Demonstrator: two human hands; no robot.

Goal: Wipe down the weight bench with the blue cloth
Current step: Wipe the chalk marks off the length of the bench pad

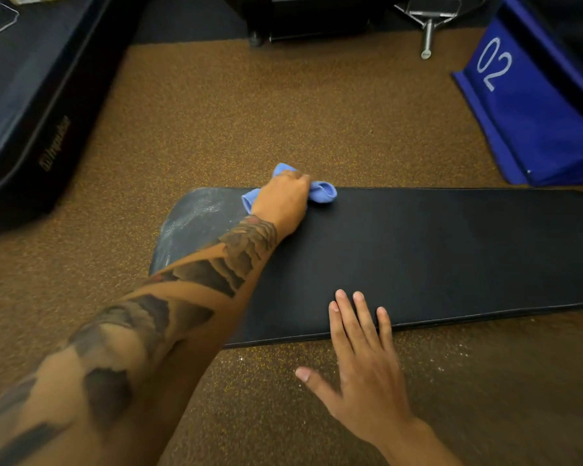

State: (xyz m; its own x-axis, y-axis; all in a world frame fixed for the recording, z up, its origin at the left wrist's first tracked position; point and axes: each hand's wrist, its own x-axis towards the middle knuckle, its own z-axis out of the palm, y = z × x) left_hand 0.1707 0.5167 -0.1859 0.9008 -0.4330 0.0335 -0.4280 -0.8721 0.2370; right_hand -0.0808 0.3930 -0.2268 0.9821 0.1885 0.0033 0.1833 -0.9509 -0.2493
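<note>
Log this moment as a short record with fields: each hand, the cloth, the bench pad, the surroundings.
left hand: grip closed on the blue cloth, pressing it at the pad's far edge
right hand: open, fingers flat on the pad's near edge
bench pad: black; whitish smears at its left end
floor: brown speckled
surroundings: blue box marked 02 far right; dark mat far left

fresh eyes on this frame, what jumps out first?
The tattooed left hand pressing a bunched blue cloth onto the far edge of the black bench pad, beside a whitish smeared patch at the pad's left end. The right hand lies flat, fingers on the near edge. A blue box marked 02 sits top right on the brown speckled floor.
</note>
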